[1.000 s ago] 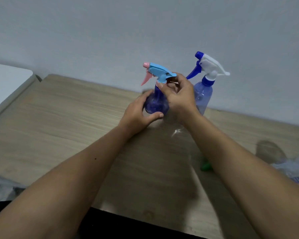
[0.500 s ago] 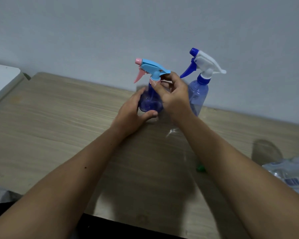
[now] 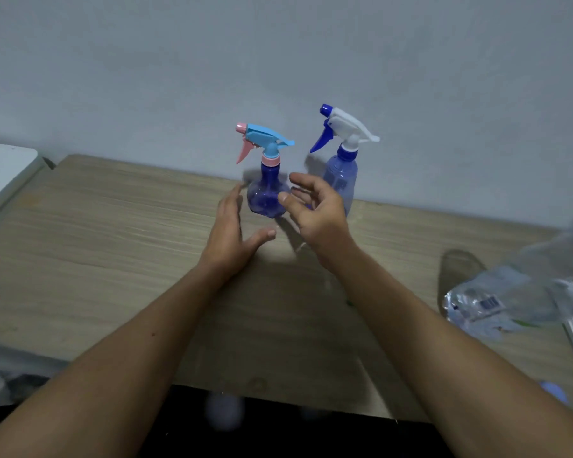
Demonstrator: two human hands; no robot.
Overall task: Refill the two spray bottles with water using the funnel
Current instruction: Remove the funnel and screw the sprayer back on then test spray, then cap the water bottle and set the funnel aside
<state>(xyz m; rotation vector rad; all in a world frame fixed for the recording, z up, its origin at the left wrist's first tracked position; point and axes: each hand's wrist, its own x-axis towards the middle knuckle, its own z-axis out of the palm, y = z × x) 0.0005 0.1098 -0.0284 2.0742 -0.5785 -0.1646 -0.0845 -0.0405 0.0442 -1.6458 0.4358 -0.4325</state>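
Note:
A short round blue spray bottle (image 3: 266, 196) with a light-blue and pink trigger head stands upright near the table's far edge. To its right stands a taller blue spray bottle (image 3: 340, 178) with a white and dark-blue head. My left hand (image 3: 229, 233) hovers just in front and left of the round bottle, fingers spread, touching nothing. My right hand (image 3: 315, 211) is open in front of both bottles, slightly curled, holding nothing. No funnel is visible; my right forearm covers the table behind it.
The wooden table (image 3: 96, 246) runs against a grey wall. A clear plastic water bottle with a label (image 3: 497, 302) lies at the right edge among clear plastic. A white surface (image 3: 0, 170) sits at the far left. A blue cap (image 3: 553, 391) lies near my right arm.
Both hands have let go of the round spray bottle and pulled back toward me with fingers open. The bottle stays upright with its trigger head on.

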